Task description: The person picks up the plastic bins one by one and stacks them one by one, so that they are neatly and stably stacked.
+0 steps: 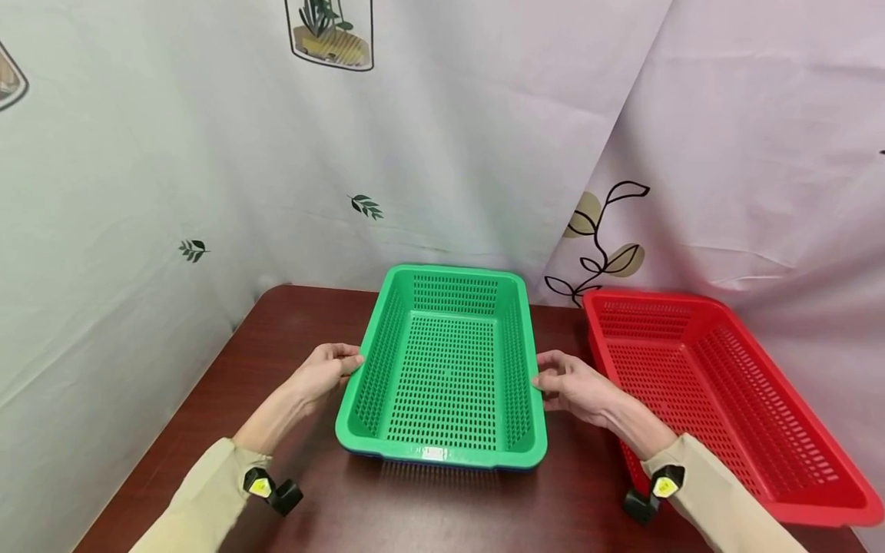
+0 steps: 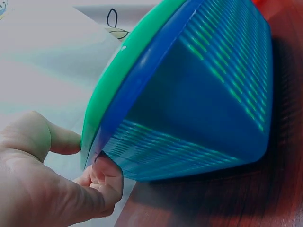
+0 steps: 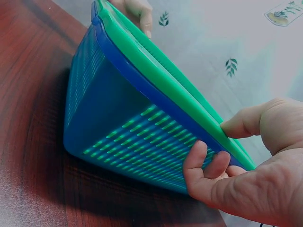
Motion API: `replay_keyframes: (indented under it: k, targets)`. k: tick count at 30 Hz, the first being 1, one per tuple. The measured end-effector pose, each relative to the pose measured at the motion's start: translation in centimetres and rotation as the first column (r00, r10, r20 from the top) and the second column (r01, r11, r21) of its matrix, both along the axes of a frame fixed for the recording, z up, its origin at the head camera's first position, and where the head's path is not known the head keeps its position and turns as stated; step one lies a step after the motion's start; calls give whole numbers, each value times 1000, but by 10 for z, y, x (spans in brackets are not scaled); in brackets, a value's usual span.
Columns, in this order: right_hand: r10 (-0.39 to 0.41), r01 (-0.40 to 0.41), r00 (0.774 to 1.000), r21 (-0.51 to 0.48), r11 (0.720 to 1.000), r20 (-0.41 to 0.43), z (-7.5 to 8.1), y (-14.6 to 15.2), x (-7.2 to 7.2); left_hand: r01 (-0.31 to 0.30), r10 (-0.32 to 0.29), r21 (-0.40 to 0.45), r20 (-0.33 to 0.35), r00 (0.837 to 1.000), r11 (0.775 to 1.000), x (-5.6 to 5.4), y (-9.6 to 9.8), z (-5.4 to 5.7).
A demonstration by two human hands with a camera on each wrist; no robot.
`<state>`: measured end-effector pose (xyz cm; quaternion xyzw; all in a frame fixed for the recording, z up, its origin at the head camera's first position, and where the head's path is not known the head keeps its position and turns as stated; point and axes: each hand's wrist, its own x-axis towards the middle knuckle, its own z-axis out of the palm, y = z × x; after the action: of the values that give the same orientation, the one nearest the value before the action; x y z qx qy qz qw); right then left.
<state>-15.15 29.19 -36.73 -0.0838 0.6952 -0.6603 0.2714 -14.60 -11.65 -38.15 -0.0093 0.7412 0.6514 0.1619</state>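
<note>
A green plastic basket (image 1: 445,376) with slotted sides sits nested inside a blue basket (image 2: 199,90) of like shape, whose rim shows just under the green one. My left hand (image 1: 323,376) grips the stacked rims on the left long side, thumb on the green rim and fingers curled beneath. On the opposite side, my right hand (image 1: 574,384) pinches both rims likewise, its thumb on top and fingers (image 3: 194,163) bent under against the blue wall. Nothing lies inside the green basket.
A larger red basket (image 1: 691,407) stands at the right, close to my right forearm. The dark brown wooden table (image 1: 297,307) reaches a pale patterned cloth (image 1: 449,153) hanging at the back and left. Each wrist carries a small black camera.
</note>
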Motion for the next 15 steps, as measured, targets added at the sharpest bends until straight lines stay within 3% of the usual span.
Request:
replay_keyframes:
  k: [5, 8, 10, 13, 15]
  targets:
    - [-42, 42, 999, 21, 999, 0, 2, -2, 3, -23, 15, -135, -59, 998, 991, 1, -3, 0]
    - [-116, 117, 993, 50, 992, -10, 7, -1, 7, -96, 53, -277, -158, 986, 956, 4, -3, 2]
    - [-160, 162, 986, 67, 984, -36, 12, 1, 9, -183, 95, -358, -249, 964, 916, 7, -2, 6]
    - [-184, 192, 978, 74, 979, -98, 22, 8, 14, -313, 157, -395, -380, 912, 864, 11, 8, 16]
    - [-182, 192, 973, 58, 980, -141, 30, 16, 17, -332, 183, -330, -410, 893, 883, 13, 21, 26]
